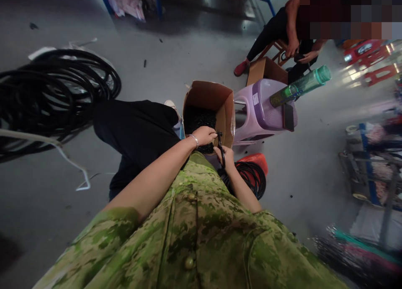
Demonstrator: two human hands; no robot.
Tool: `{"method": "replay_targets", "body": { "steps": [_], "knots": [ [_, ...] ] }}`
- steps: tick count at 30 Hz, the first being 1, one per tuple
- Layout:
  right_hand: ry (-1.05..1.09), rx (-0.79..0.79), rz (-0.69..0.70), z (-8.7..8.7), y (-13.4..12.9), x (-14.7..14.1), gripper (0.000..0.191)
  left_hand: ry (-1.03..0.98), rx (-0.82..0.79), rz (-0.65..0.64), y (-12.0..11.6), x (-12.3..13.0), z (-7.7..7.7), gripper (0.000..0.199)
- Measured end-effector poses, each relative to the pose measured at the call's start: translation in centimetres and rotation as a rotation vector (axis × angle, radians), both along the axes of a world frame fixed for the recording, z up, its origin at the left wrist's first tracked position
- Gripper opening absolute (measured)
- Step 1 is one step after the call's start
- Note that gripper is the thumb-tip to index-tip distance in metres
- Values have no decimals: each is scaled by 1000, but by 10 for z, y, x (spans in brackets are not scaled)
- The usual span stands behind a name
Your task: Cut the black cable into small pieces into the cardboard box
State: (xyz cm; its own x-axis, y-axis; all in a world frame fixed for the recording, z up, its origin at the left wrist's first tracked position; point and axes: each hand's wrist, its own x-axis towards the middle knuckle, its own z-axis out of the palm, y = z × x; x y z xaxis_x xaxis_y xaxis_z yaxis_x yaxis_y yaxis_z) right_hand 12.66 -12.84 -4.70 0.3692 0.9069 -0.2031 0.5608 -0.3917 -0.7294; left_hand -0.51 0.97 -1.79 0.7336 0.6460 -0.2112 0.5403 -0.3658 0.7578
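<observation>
Over the near edge of an open cardboard box (pixel 226 113), both of my hands are close together. My right hand (pixel 226 157) is closed on the dark handles of a pair of scissors (pixel 220 146), whose head points up and away from me. Just left of the scissors' head, my left hand (pixel 204 135) has its fingers pinched together; whatever they hold is too small to make out. A bracelet circles the left wrist. Many small black pieces (pixel 201 118) lie at the bottom of the box.
Right of the box stands a purple stool (pixel 270 109) bearing a green bottle (pixel 301 87) and a dark flat object. Black coils (pixel 63 83) lie left; another coil (pixel 256 178) sits near my right forearm. A seated person (pixel 292 37) is at the upper right.
</observation>
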Motion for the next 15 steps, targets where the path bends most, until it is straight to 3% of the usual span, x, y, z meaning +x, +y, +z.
{"method": "replay_targets", "body": {
  "steps": [7, 15],
  "knots": [
    [-106, 37, -3, -6, 0, -1, 49, -9, -11, 51, 2, 0, -1, 33],
    [-77, 0, 11, -10, 2, 0, 46, -51, -51, 77, 2, 1, -5, 34]
  ]
}}
